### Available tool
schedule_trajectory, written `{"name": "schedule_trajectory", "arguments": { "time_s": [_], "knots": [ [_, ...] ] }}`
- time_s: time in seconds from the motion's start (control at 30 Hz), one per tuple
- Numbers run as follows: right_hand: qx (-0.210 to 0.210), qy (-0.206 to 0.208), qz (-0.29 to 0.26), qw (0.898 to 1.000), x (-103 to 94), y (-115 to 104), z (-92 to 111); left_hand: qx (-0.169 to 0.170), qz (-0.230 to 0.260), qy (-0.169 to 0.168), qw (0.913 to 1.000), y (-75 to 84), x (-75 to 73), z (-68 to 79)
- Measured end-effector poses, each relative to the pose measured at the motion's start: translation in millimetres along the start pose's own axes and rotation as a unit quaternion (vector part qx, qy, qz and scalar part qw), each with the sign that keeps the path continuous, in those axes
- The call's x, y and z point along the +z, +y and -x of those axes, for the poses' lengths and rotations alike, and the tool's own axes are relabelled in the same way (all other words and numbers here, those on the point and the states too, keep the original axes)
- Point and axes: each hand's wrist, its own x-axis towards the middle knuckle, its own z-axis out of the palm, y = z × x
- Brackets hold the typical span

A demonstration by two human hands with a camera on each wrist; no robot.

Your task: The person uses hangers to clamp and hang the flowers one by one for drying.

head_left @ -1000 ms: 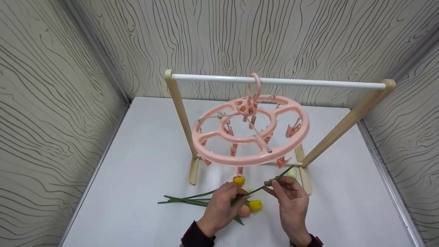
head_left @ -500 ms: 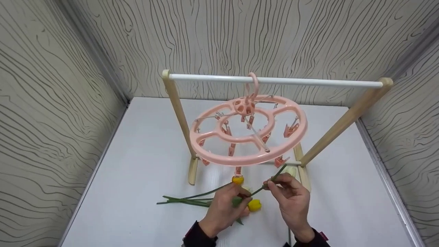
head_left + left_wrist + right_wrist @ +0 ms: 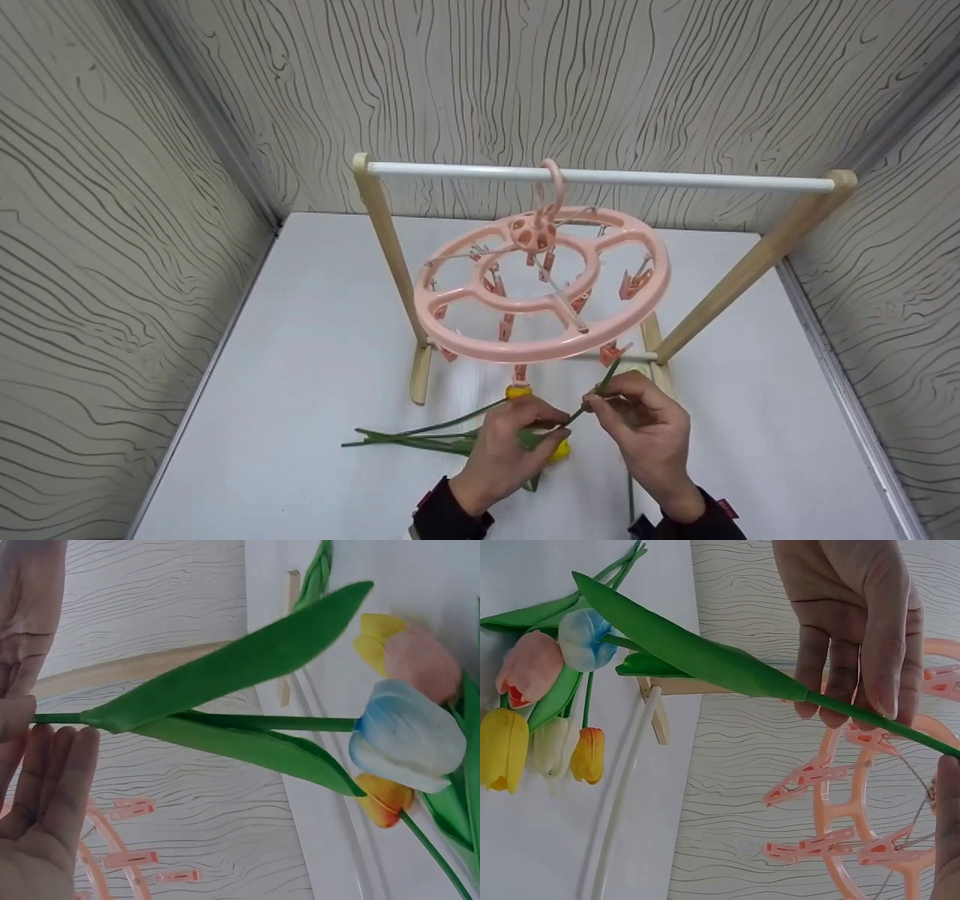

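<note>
My left hand (image 3: pixel 510 446) pinches the green stem of a blue-and-white artificial tulip (image 3: pixel 409 735), close to the base of its long leaves (image 3: pixel 697 645). Nearer the stem's end, my right hand (image 3: pixel 651 439) pinches the same stem (image 3: pixel 577 414) between thumb and finger. The stem slants up to the right, its tip right by a pink clip (image 3: pixel 611 352) on the round hanger (image 3: pixel 536 349). In the head view the flower's head is hidden by my left hand. Below lie a yellow tulip (image 3: pixel 504 750), a pink tulip (image 3: pixel 529 667), a white one (image 3: pixel 555 746) and an orange one (image 3: pixel 587 755).
The pink hanger hooks over the white bar (image 3: pixel 697 180) of a wooden stand (image 3: pixel 757 262), with several clips dangling around it. Green stems (image 3: pixel 405 441) reach left across the white table (image 3: pixel 300 337). Another stem (image 3: pixel 631 487) lies beside my right wrist. Patterned walls (image 3: pixel 450 82) enclose the table.
My left hand has slid right, closer to my right hand. The stem stands steeper, and its tip has shifted slightly left, by the pink clip. My right hand has moved slightly right.
</note>
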Motion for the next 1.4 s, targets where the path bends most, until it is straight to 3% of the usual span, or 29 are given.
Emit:
{"name": "schedule_trajectory", "arguments": {
  "time_s": [0.17,0.27,0.77,1.03,1.27,1.4],
  "knots": [
    [-0.065,-0.003,-0.033,0.997,2.6,-1.4,-4.9,0.020,0.022,0.008,0.9995,3.4,1.3,-2.1],
    [-0.084,-0.009,-0.047,0.995,3.2,-0.8,-6.8,0.025,0.034,0.010,0.9991,4.1,2.0,-2.6],
    [-0.087,-0.049,-0.039,0.994,1.6,-5.1,-7.5,0.047,0.029,0.005,0.9984,11.6,-1.7,-7.0],
    [-0.078,-0.037,-0.029,0.996,-6.5,1.0,2.2,0.026,0.084,0.026,0.9958,22.6,-9.2,-9.3],
    [-0.042,-0.098,0.083,0.991,-8.0,15.9,25.3,-0.012,0.154,0.028,0.9876,30.3,-11.0,-6.8],
    [-0.050,-0.117,0.109,0.986,-7.0,20.9,30.1,-0.021,0.160,0.025,0.9866,32.0,-10.2,-6.1]
  ]
}}
